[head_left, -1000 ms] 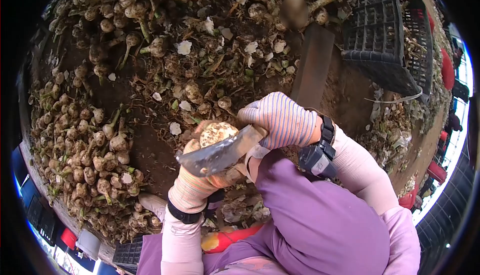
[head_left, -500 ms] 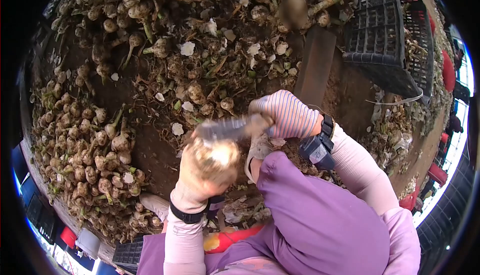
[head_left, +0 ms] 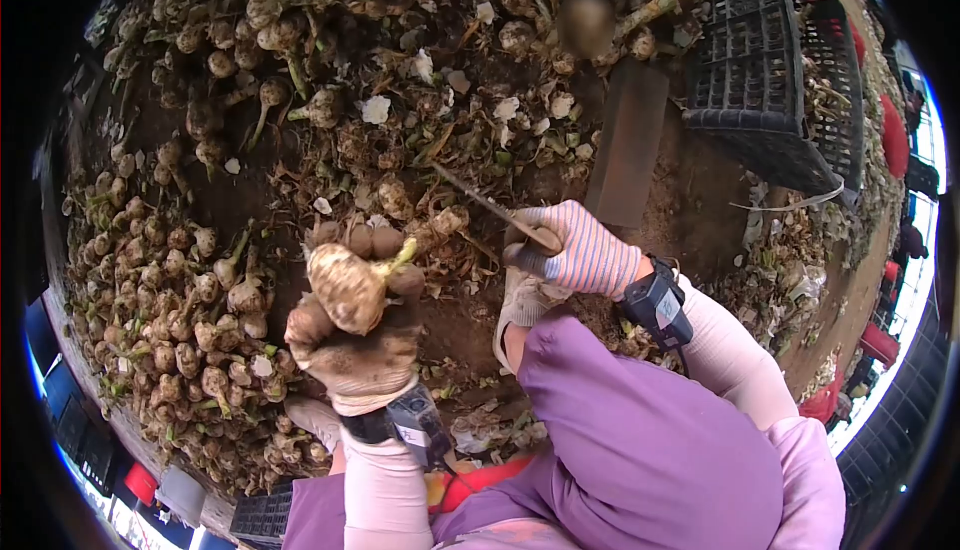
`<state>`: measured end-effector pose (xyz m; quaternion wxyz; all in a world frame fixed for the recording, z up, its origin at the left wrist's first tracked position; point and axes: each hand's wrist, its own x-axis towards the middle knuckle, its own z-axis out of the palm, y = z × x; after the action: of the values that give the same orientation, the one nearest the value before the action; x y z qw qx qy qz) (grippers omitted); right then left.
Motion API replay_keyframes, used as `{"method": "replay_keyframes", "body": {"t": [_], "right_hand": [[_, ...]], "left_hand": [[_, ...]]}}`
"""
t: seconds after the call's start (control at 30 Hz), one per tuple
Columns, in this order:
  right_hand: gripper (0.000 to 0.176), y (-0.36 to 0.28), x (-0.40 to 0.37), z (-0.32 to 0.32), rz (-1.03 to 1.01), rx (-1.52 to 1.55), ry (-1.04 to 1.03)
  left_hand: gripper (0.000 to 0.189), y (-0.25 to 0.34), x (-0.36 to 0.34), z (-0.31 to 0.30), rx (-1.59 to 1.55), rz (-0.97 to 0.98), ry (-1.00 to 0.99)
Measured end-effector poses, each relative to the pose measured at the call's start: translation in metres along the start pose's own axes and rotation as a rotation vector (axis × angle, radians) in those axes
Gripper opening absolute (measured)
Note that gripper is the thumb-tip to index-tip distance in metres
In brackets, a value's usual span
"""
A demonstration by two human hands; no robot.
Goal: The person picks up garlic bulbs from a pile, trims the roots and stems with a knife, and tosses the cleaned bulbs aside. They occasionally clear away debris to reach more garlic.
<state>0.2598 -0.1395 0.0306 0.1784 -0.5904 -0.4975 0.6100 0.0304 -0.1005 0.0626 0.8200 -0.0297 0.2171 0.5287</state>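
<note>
A pale, dirt-streaked garlic bulb [head_left: 345, 290] with a short green stem stub rests in the fingers of my left hand [head_left: 362, 362], which wears a soiled glove and is closed around it. My right hand [head_left: 590, 252], in a striped glove, grips the handle of a knife [head_left: 482, 202]. The narrow blade points up and to the left, apart from the bulb. Below the blade, another bulb [head_left: 447, 221] with roots lies among the trimmings on the ground.
A large heap of garlic bulbs [head_left: 170, 320] fills the left side. Untrimmed garlic [head_left: 265, 15] with stalks lies at the top. A black plastic crate [head_left: 745, 60] stands upper right, beside a flat brown plank [head_left: 628, 145]. Peel scraps [head_left: 375, 110] litter the soil.
My left hand has moved left and turned, showing the bulb with its stem to the right. The knife has drawn away from the bulb, its blade now tilted upward.
</note>
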Motion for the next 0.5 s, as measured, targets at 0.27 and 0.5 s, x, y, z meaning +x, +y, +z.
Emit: {"method": "replay_keyframes", "body": {"t": [0.27,0.5], "right_hand": [[0.016,-0.015,0.015,0.01,-0.291,-0.013,-0.05],[0.018,0.015,-0.006,0.013,0.027,0.109,-0.052]], "left_hand": [[0.019,-0.031,0.011,0.005,-0.104,0.03,0.208],[0.046,0.135,-0.026,0.002,-0.628,0.229,-0.334]]}}
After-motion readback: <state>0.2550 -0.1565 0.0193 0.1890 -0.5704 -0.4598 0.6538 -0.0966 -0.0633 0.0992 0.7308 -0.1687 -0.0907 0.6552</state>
